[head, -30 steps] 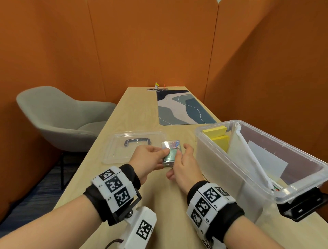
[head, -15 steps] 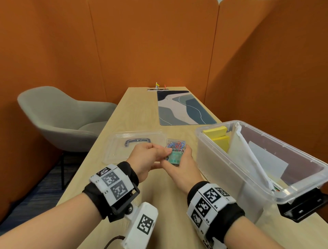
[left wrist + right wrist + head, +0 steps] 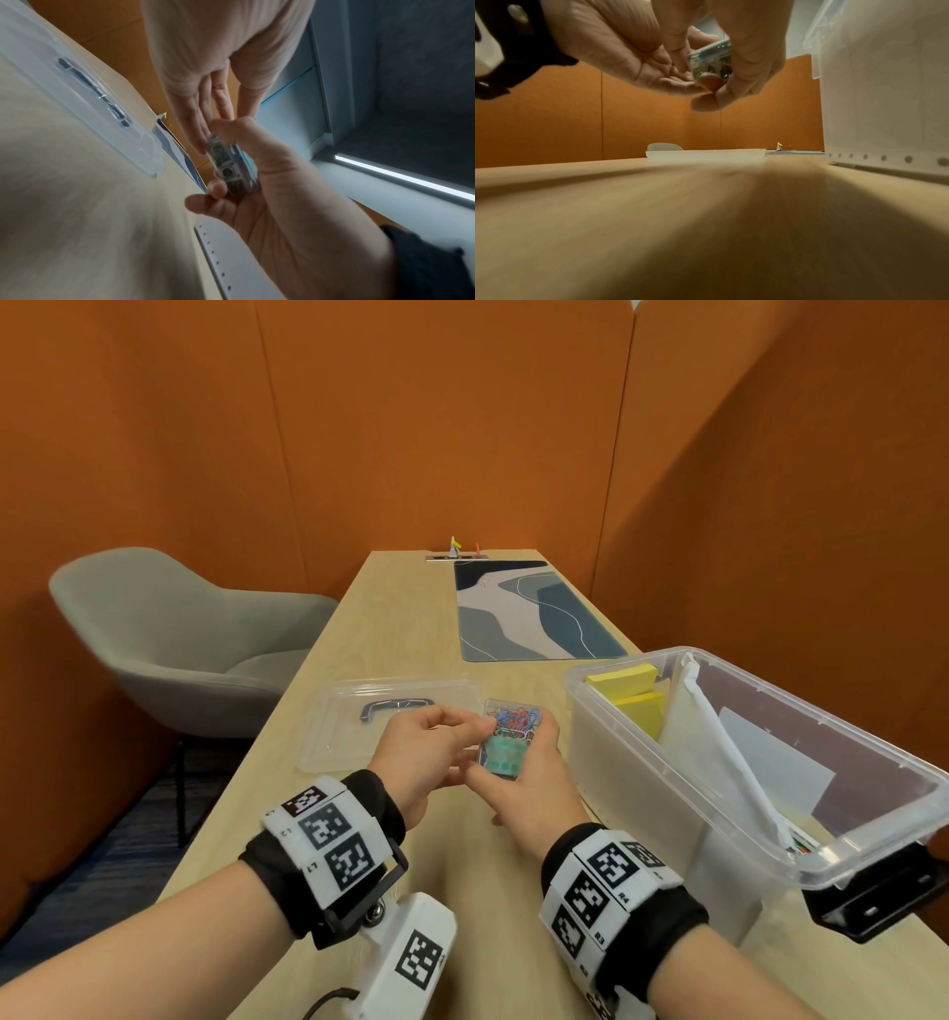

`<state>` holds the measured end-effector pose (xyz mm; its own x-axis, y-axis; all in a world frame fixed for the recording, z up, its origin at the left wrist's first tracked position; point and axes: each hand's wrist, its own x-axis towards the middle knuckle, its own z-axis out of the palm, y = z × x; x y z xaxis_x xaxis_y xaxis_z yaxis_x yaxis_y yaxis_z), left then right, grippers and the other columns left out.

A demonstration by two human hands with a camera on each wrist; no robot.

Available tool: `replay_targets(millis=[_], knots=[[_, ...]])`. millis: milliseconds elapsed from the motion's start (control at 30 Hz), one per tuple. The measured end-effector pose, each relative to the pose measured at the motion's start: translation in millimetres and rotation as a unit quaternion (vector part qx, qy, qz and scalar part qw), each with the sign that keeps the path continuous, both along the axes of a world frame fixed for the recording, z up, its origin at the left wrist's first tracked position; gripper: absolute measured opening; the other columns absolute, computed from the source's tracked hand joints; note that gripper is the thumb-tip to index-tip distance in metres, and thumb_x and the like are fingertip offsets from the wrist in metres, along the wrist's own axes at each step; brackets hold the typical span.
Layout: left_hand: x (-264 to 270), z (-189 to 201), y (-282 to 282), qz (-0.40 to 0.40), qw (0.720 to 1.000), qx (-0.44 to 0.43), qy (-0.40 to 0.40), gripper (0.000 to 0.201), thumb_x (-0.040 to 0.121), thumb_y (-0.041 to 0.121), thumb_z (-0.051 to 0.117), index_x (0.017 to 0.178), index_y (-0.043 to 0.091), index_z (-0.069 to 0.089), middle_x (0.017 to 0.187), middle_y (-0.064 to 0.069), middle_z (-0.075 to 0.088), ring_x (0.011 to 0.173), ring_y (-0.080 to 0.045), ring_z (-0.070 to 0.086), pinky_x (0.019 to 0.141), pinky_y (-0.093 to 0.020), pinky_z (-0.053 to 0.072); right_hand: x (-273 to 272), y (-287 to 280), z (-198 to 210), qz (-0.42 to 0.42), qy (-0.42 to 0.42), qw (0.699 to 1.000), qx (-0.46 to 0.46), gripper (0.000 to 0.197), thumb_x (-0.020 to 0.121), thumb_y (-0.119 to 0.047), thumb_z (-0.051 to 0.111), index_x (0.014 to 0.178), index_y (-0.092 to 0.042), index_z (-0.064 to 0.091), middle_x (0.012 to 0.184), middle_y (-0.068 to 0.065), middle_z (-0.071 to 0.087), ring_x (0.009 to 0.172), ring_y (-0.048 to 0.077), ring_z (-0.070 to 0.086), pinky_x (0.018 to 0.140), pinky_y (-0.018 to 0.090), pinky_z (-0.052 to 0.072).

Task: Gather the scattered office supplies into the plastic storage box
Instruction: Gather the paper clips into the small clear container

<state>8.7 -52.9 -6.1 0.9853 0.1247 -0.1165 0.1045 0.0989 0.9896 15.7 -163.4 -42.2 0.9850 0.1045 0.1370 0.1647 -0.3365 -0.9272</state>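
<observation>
left hand (image 3: 429, 752): centre of the head view, raised off the surface, fingers loosely extended, fingertips (image 3: 203, 142) touching the left edge of the paper clip case (image 3: 508, 737)
right hand (image 3: 529, 783): just right of the left hand, thumb and curled fingers gripping the case from beneath
forearms: both enter from the bottom edge, bare, converging
wrists: black bands with white marker tags

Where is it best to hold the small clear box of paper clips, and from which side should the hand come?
Probably by its two long narrow edges, coming from the right. The paper clip box is flat and slim, and the right hand already holds it so; the storage box stands right of it.
</observation>
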Motion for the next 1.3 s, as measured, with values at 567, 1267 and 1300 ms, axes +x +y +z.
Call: replay_targets(millis=[567,1267,1300], knots=[[5,-4,10,-0.073,0.997,0.020,0.024,0.029,0.088,0.008,0.059,0.117,0.005,0.060,0.098,-0.012,0.068,0.077,-0.020,0.063,0.070,-0.029,0.052,-7,-4,8,0.033,0.017,0.999,-0.001,0.103,0.069,-0.032,0.078,0.144,-0.027,0.007,0.123,-0.003,0.050,0.105,0.015,0.055,0.085,0.033,0.053],[3,-6,31,-0.166,0.984,-0.043,0.047,0.037,0.073,0.011,0.066,0.107,0.020,0.057,0.094,-0.009,0.065,0.074,-0.021,0.063,0.061,-0.031,0.059,-14,-3,13,0.001,-0.025,1.000,-0.013,0.055,0.072,-0.025,0.069,0.117,-0.024,0.037,0.097,-0.003,0.060,0.083,0.011,0.062,0.062,0.011,0.046],[2,-6,31,-0.176,0.982,-0.038,0.050,0.040,0.070,0.013,0.064,0.108,0.022,0.058,0.095,-0.009,0.064,0.073,-0.021,0.062,0.061,-0.031,0.058,-14,-2,13,0.001,-0.026,1.000,-0.012,0.059,0.071,-0.024,0.070,0.119,-0.024,0.035,0.103,-0.001,0.059,0.090,0.014,0.061,0.066,0.015,0.048]])
